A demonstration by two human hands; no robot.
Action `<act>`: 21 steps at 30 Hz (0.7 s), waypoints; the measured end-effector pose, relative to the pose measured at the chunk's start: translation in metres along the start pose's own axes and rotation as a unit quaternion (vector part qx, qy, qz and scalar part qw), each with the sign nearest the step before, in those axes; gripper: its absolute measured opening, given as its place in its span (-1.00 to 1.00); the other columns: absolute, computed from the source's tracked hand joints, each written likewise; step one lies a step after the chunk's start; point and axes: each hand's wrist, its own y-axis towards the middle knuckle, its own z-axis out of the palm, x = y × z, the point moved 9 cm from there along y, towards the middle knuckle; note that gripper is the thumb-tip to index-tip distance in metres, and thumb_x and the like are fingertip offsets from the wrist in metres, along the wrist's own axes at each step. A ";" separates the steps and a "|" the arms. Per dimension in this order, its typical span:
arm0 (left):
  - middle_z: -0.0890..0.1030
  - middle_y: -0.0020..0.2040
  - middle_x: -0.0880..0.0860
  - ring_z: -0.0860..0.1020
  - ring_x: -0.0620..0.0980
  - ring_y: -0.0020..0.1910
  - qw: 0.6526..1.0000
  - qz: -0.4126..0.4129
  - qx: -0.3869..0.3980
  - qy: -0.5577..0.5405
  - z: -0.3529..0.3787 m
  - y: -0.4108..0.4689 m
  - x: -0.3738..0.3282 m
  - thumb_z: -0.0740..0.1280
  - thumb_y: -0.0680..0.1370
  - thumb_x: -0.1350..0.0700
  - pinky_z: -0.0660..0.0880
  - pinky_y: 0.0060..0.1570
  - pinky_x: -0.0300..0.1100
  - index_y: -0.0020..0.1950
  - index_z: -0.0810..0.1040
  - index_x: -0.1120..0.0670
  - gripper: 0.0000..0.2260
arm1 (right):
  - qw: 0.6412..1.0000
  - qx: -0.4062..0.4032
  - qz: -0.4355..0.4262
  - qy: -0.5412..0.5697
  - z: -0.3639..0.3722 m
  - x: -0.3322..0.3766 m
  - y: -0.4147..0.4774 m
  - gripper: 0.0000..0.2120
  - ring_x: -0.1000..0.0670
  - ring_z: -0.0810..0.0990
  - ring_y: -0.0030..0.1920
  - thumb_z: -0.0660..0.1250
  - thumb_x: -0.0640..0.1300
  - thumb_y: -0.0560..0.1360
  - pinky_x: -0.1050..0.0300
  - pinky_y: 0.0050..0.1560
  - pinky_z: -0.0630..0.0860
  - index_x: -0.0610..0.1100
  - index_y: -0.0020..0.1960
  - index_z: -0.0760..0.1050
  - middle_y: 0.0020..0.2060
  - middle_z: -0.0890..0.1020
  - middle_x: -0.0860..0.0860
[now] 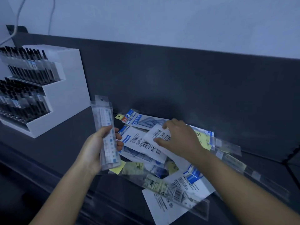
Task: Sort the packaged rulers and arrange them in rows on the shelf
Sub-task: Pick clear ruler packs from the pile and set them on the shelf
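Observation:
A loose pile of packaged rulers (164, 161) in clear, white, blue and yellow packets lies on the dark shelf (84, 132). My left hand (95, 146) grips a short stack of clear packaged rulers (105, 127), held upright at the pile's left edge. My right hand (180, 138) reaches over the middle of the pile, with thumb and fingers around a white packet (158, 133) that has a barcode. Long clear ruler packets (233, 161) stick out to the right of the pile.
A white stepped display stand (61, 95) full of dark pens sits on the shelf at the left. A dark back panel (194, 78) rises behind the pile. Bare shelf surface lies between the stand and the pile. A cable hangs on the wall at top left.

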 end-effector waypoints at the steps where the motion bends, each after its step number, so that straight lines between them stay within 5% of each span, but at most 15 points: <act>1: 0.52 -0.36 0.09 0.50 -0.07 -0.55 1.000 0.001 0.002 0.000 0.000 0.000 0.000 0.17 0.60 0.11 0.48 -0.54 -0.30 -0.05 0.50 0.22 -0.80 | 1.000 0.024 0.020 -0.006 0.010 -0.008 0.008 -0.41 -0.04 0.37 0.26 0.27 0.27 0.44 0.05 0.18 0.33 -0.07 0.31 0.33 0.22 0.43 -0.01; 6: 0.53 -0.37 0.08 0.50 -0.05 -0.53 1.000 0.001 0.013 0.015 0.000 0.000 -0.003 0.17 0.60 0.10 0.49 -0.53 -0.28 -0.04 0.50 0.21 -0.79 | 0.983 0.179 0.025 -0.025 0.058 -0.025 0.026 -0.17 -0.05 0.06 0.50 0.16 0.36 0.44 -0.11 0.47 0.00 -0.08 0.52 0.01 0.51 0.12 -0.04; 12: 0.55 -0.40 0.07 0.52 -0.05 -0.52 1.000 0.005 0.002 0.017 -0.011 0.010 -0.007 0.18 0.60 0.10 0.49 -0.52 -0.28 -0.02 0.52 0.22 -0.78 | 0.988 0.069 -0.117 -0.079 0.035 0.022 -0.008 -0.41 -0.05 0.31 0.26 0.13 0.26 0.51 0.06 0.26 0.21 -0.04 0.42 0.24 0.25 0.37 0.00; 14: 0.56 -0.39 0.07 0.53 -0.06 -0.52 1.000 0.012 -0.005 0.017 -0.010 0.012 -0.007 0.18 0.60 0.11 0.51 -0.50 -0.28 -0.02 0.52 0.22 -0.80 | 0.986 0.080 -0.129 -0.064 0.037 0.025 -0.016 -0.34 -0.04 0.26 0.31 0.02 0.34 0.48 0.09 0.29 0.16 -0.05 0.43 0.24 0.30 0.32 0.00; 18: 0.55 -0.40 0.08 0.51 -0.04 -0.52 1.000 -0.001 0.010 0.007 0.003 0.019 -0.001 0.18 0.60 0.11 0.48 -0.50 -0.27 -0.02 0.51 0.22 -0.80 | 0.982 0.140 -0.115 -0.057 0.057 0.023 -0.021 -0.09 -0.04 -0.15 0.52 -0.35 0.46 0.31 -0.04 0.47 -0.22 0.01 0.54 -0.09 0.53 -0.09 0.00; 21: 0.53 -0.38 0.09 0.50 -0.01 -0.50 1.000 -0.015 0.020 0.004 0.008 0.028 0.001 0.19 0.60 0.10 0.47 -0.50 -0.24 -0.02 0.50 0.22 -0.80 | 0.977 0.125 -0.164 -0.059 0.054 0.037 -0.024 -0.11 -0.09 0.11 0.47 -0.39 0.42 0.35 -0.05 0.42 0.03 -0.02 0.51 0.08 0.50 0.15 -0.04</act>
